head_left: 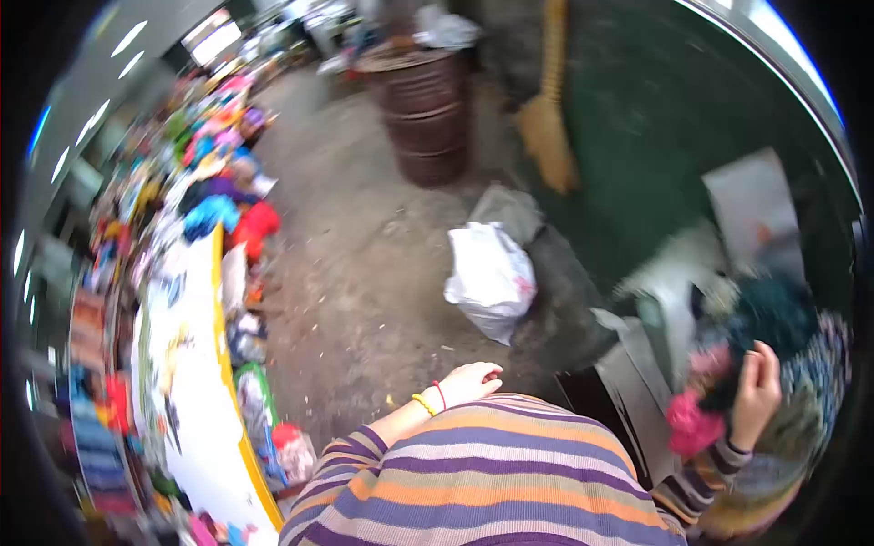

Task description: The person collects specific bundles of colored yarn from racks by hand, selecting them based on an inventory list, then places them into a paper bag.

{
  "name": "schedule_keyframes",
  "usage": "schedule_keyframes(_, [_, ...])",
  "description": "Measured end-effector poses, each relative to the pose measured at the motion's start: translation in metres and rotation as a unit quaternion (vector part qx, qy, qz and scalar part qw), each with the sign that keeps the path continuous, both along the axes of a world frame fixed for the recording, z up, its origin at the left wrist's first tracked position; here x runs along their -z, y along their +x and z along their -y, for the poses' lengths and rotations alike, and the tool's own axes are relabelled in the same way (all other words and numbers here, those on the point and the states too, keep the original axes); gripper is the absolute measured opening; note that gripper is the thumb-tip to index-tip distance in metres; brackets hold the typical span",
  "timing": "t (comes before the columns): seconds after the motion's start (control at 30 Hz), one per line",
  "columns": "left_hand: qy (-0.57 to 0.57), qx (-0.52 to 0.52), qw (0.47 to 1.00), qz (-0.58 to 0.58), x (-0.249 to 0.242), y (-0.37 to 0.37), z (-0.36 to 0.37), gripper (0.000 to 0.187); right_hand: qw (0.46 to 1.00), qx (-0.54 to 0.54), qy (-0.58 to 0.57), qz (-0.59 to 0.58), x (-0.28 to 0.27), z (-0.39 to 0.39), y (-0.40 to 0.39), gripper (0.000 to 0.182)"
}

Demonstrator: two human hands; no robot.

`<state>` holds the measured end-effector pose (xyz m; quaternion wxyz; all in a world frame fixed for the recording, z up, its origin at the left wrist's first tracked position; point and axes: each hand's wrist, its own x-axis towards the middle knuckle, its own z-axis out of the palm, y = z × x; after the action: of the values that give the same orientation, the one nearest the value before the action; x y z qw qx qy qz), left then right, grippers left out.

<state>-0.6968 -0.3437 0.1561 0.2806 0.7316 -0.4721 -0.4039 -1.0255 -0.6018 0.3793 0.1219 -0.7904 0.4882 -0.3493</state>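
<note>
My left hand (pixel 469 382), with red and yellow bands at the wrist, hangs in front of my striped top. Its fingers are curled together, and whatever they hold, if anything, cannot be made out. Over on the right, my right hand (pixel 757 387) is raised beside a dark teal bundle (pixel 774 314) and a bright pink bundle (pixel 694 423). Its fingers look pressed together and slightly blurred; whether something is between them is hidden. A white sack (pixel 492 278) stands on the floor ahead.
A brown barrel (pixel 423 118) and a broom (pixel 548 136) are farther ahead. Along the left runs a white table (pixel 196 391) with a yellow edge, and colourful piles (pixel 214 214) lie beyond it. Cardboard (pixel 637 364) stands at the right near my body.
</note>
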Motion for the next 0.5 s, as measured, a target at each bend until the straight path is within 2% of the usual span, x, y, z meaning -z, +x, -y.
schedule_keyframes(0.03, [0.006,-0.038,0.999,0.014,-0.006,0.025,-0.028,0.039,0.995,-0.091,0.023,-0.023,0.007,-0.008,0.059,0.026])
schedule_keyframes(0.07, [0.017,-0.071,0.997,0.026,-0.009,0.048,-0.06,0.039,0.98,-0.165,-0.029,-0.103,0.023,-0.016,0.113,0.03])
schedule_keyframes(0.1, [0.01,-0.126,0.991,0.035,-0.008,0.07,-0.093,0.038,0.959,-0.261,-0.009,-0.11,0.029,-0.03,0.169,0.032])
schedule_keyframes(0.13, [0.007,-0.18,0.983,0.046,-0.003,0.087,-0.127,0.038,0.942,-0.31,0.06,-0.115,0.032,-0.052,0.224,0.034])
schedule_keyframes(0.2, [0.03,-0.28,0.958,0.048,0.005,0.116,-0.192,0.038,0.88,-0.456,0.018,-0.132,0.045,-0.092,0.317,0.038])
schedule_keyframes(0.23, [0.03,-0.333,0.941,0.051,0.014,0.126,-0.222,0.036,0.849,-0.511,0.042,-0.128,0.051,-0.111,0.356,0.034])
schedule_keyframes(0.3, [0.022,-0.429,0.903,0.025,0.026,0.136,-0.273,0.036,0.79,-0.59,0.065,-0.156,0.06,-0.145,0.426,0.035])
schedule_keyframes(0.33, [0.014,-0.468,0.882,0.05,0.038,0.138,-0.296,0.035,0.769,-0.61,0.058,-0.181,0.068,-0.159,0.456,0.035])
schedule_keyframes(0.43, [0.006,-0.562,0.826,0.035,0.055,0.138,-0.331,0.031,0.71,-0.663,0.018,-0.235,0.084,-0.2,0.55,0.033])
schedule_keyframes(0.47, [0.023,-0.576,0.817,0.021,0.046,0.14,-0.332,0.03,0.692,-0.682,0.006,-0.235,0.089,-0.214,0.582,0.033])
schedule_keyframes(0.5, [-0.017,-0.586,0.809,0.025,0.082,0.136,-0.342,0.031,0.671,-0.701,0.0,-0.24,0.095,-0.228,0.614,0.033])
